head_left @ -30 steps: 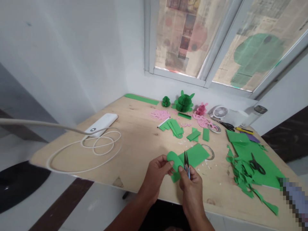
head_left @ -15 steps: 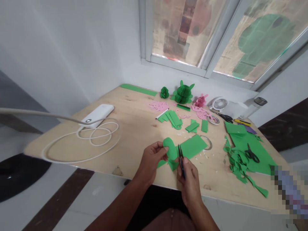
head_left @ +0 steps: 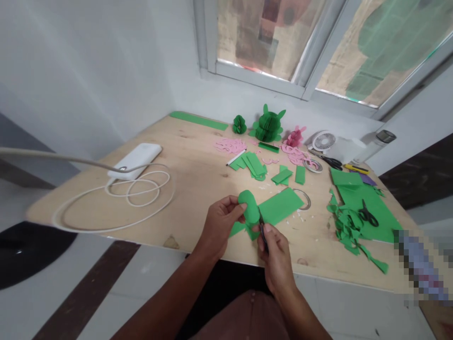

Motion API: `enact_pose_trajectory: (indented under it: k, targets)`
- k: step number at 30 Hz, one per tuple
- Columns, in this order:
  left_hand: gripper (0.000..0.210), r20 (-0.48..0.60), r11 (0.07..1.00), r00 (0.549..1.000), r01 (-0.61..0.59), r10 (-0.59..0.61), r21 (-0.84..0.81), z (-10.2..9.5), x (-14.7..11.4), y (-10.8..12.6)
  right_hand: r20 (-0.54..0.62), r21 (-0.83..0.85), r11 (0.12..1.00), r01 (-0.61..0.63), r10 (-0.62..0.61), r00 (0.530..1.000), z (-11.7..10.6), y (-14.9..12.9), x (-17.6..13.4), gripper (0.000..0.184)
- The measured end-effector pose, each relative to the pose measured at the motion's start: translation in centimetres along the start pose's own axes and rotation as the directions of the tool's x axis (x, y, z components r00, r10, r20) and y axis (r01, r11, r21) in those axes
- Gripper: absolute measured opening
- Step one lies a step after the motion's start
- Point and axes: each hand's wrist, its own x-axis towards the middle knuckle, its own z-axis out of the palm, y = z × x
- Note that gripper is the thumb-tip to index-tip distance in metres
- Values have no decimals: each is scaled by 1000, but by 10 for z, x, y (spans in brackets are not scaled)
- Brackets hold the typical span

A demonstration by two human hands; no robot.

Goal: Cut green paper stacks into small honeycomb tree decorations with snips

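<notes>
Pinched between the thumb and fingers of my left hand [head_left: 223, 218] is a rounded piece of green paper [head_left: 249, 206]. My right hand [head_left: 275, 252] is closed around a pair of dark scissors [head_left: 262, 227], whose blades meet the right edge of that paper. A green paper rectangle [head_left: 282, 206] lies on the table just behind the blades. Smaller green scraps [head_left: 238, 228] show under my hands. A roll of tape [head_left: 303, 200] lies partly beneath the rectangle's right end.
Green cut pieces [head_left: 253, 164] and pink scraps [head_left: 230, 145] lie farther back. Paper figures [head_left: 268, 125] and a white fan [head_left: 323, 140] stand by the wall. At right are green sheets [head_left: 382, 217], scraps [head_left: 348, 229] and other scissors [head_left: 368, 213]. A white power bank [head_left: 136, 160] with looped cable [head_left: 141, 192] lies left.
The scissor blades have closed up and now touch the right edge of the paper, where they stood open beside it before. The whole view has shifted slightly.
</notes>
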Motion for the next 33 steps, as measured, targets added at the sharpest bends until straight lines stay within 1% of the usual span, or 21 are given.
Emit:
enact_pose_trajectory:
  k: [7, 14, 20, 26, 33]
  targets:
    - [13, 8, 1000, 1000, 10, -10, 27, 2, -1, 0, 12, 9, 1000, 1, -1, 1000, 1, 0, 1, 47]
    - [16, 17, 998, 999, 26, -27, 58, 2, 0, 0, -9, -34, 999, 37, -37, 999, 0, 4, 3, 48]
    - [17, 25, 999, 999, 34, -35, 33, 3, -3, 3, -13, -52, 996, 75, -76, 997, -1, 4, 4, 46]
    - [18, 30, 998, 998, 51, -51, 23, 5, -3, 3, -15, -68, 994, 84, -86, 996, -1, 2, 4, 46]
    - [17, 68, 994, 994, 76, -81, 79, 3, -3, 3, 5, -66, 992, 106, -106, 994, -1, 2, 3, 44]
